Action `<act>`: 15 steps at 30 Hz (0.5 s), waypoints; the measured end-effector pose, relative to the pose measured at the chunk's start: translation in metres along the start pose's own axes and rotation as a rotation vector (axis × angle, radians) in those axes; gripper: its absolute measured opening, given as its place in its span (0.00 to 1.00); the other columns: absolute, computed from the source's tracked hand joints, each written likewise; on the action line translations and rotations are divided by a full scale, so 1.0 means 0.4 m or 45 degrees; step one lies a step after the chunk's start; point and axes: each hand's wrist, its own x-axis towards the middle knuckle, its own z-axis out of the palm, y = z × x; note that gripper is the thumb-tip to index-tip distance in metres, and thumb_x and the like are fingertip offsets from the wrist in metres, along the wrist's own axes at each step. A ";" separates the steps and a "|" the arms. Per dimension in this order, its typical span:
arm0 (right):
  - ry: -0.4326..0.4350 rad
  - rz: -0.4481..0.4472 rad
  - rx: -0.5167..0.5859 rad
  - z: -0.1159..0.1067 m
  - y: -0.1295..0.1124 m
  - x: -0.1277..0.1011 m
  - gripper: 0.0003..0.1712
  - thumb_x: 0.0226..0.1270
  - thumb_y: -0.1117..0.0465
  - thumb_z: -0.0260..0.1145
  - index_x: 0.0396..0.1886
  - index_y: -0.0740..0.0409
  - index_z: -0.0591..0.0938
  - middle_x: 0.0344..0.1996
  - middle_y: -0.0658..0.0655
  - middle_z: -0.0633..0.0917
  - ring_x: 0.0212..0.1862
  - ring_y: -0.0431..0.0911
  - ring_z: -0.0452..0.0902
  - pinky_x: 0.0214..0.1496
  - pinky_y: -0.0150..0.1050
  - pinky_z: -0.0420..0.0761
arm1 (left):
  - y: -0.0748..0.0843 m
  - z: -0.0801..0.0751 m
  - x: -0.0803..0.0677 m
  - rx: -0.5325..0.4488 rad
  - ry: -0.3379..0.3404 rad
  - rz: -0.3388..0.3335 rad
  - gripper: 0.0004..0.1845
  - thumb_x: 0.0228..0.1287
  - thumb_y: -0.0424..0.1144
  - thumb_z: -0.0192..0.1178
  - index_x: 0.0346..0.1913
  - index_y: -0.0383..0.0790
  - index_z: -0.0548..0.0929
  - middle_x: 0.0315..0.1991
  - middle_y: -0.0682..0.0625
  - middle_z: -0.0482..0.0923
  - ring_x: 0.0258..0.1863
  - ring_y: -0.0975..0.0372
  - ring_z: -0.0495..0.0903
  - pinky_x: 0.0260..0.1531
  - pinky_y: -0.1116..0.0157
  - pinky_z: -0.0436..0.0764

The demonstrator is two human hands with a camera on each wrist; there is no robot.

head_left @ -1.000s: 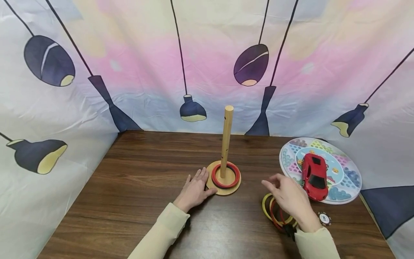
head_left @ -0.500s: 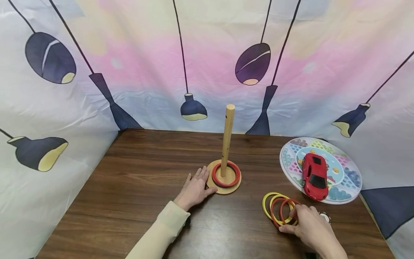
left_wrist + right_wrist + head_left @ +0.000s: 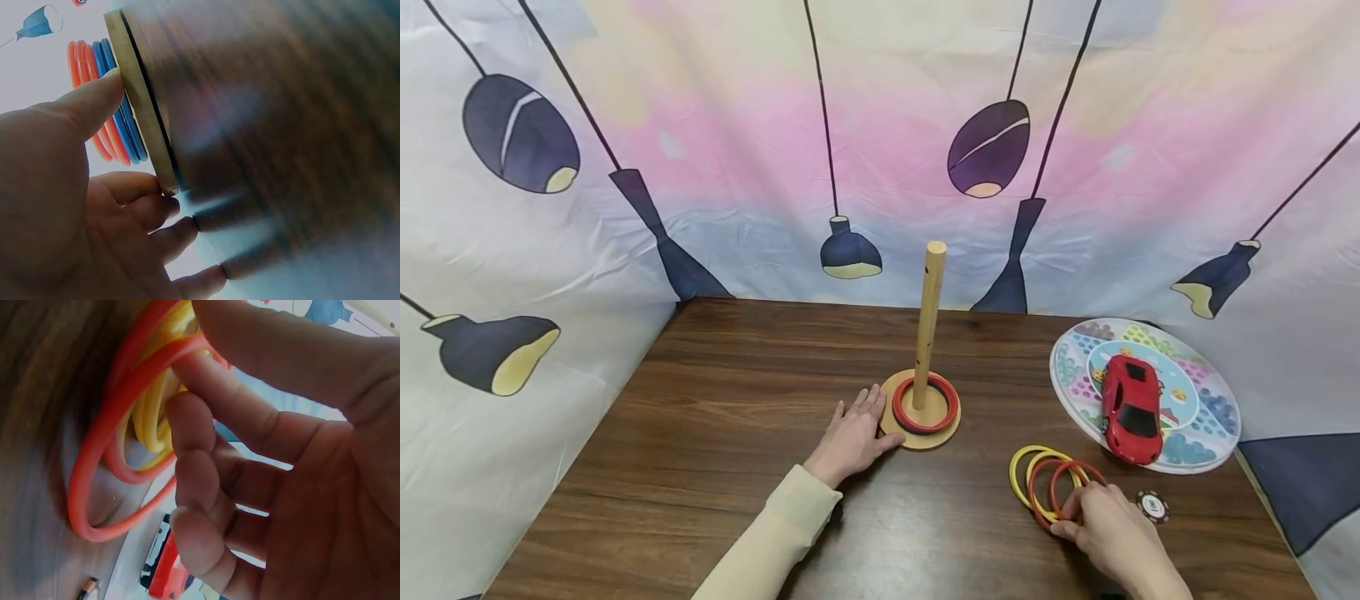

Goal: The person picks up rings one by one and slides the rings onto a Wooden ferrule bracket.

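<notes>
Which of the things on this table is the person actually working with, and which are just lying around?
In use: wooden peg stand, steadied at its base by the left hand; rings already on the peg; loose red and yellow rings, one pinched by the right hand.

Lying about: red toy car, round patterned board, small black disc.

The wooden desk [image 3: 715, 433] carries a peg stand [image 3: 921, 417] near its middle, loose rings [image 3: 1045, 479] toward the front right, a round board [image 3: 1187, 417] at the right edge, and a small token [image 3: 1152, 506] beside it.
</notes>
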 end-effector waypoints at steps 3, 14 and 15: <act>0.016 -0.018 0.000 0.004 -0.002 0.002 0.14 0.51 0.49 0.78 0.20 0.44 0.79 0.22 0.46 0.75 0.32 0.45 0.70 0.30 0.46 0.72 | 0.000 0.000 0.000 -0.005 -0.001 0.001 0.45 0.65 0.60 0.58 0.74 0.33 0.59 0.75 0.40 0.53 0.74 0.49 0.51 0.67 0.39 0.52; 0.058 -0.029 0.041 0.000 -0.003 -0.005 0.10 0.56 0.57 0.73 0.21 0.46 0.79 0.19 0.47 0.74 0.26 0.42 0.69 0.26 0.42 0.70 | 0.003 -0.003 0.001 0.000 0.001 -0.001 0.45 0.65 0.60 0.58 0.74 0.32 0.60 0.75 0.40 0.54 0.74 0.49 0.52 0.67 0.39 0.53; 0.061 -0.026 0.043 -0.002 -0.002 -0.006 0.10 0.56 0.57 0.73 0.21 0.46 0.79 0.19 0.47 0.74 0.26 0.42 0.69 0.26 0.42 0.70 | 0.004 -0.003 0.001 -0.001 0.002 -0.001 0.45 0.65 0.60 0.58 0.74 0.32 0.60 0.75 0.40 0.54 0.74 0.49 0.52 0.67 0.39 0.53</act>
